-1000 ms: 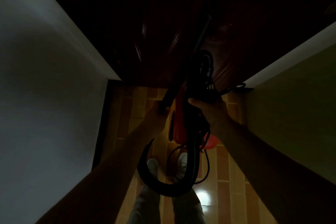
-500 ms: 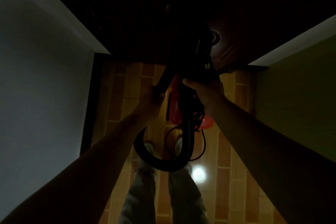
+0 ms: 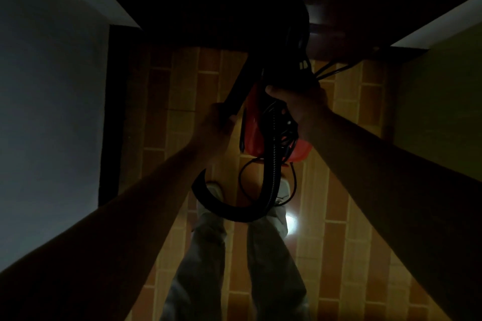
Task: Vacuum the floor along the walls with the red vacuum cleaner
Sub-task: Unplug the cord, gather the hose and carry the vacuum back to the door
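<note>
Left hand [image 3: 216,126] curls round the rigid black wand tube [image 3: 241,86]. Right hand [image 3: 300,104] grips the top of the red plastic vacuum cleaner [image 3: 251,129], carried centre scene above the orange tiled floor [image 3: 180,91]. Judged fairly heavy and rigid; its top is the sound hold. Black ribbed hose [image 3: 271,180] sags limp. Wand axis points far, slightly right; tip lost in darkness.

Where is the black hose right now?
Head view, centre: the black hose hangs in a loop below the red vacuum cleaner held by the right hand, curving up towards the left hand on the wand, over the shoes.

Two shoes [image 3: 284,187] on tiled floor [image 3: 182,86]
</note>
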`<state>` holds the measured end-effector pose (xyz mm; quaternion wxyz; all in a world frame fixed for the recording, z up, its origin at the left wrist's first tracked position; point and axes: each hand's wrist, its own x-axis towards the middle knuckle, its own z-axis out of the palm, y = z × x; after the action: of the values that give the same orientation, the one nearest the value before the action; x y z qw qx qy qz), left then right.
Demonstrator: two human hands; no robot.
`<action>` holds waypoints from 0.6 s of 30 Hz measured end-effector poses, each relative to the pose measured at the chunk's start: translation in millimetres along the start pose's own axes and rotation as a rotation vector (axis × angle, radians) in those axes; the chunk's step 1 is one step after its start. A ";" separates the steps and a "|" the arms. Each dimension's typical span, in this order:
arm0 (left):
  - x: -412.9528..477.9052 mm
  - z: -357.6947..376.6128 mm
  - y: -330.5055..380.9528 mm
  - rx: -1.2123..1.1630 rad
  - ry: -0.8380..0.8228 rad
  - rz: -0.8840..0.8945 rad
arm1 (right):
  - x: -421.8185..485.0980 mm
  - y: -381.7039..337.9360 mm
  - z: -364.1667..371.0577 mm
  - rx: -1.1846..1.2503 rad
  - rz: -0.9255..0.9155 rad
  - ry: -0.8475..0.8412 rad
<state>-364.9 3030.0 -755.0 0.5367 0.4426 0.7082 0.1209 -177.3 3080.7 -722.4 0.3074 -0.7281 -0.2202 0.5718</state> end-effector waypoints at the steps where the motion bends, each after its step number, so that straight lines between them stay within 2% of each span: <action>1: 5.5 2.5 -6.5 -0.003 0.002 -0.002 | 5.3 5.6 1.2 0.006 -0.003 0.005; 18: 75.4 31.3 -88.6 0.130 -0.022 -0.065 | 86.5 89.5 20.1 -0.060 0.031 0.008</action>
<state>-384.2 3026.2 -873.9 0.5182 0.4546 0.7225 0.0522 -178.0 3078.9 -848.4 0.2772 -0.7427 -0.2247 0.5666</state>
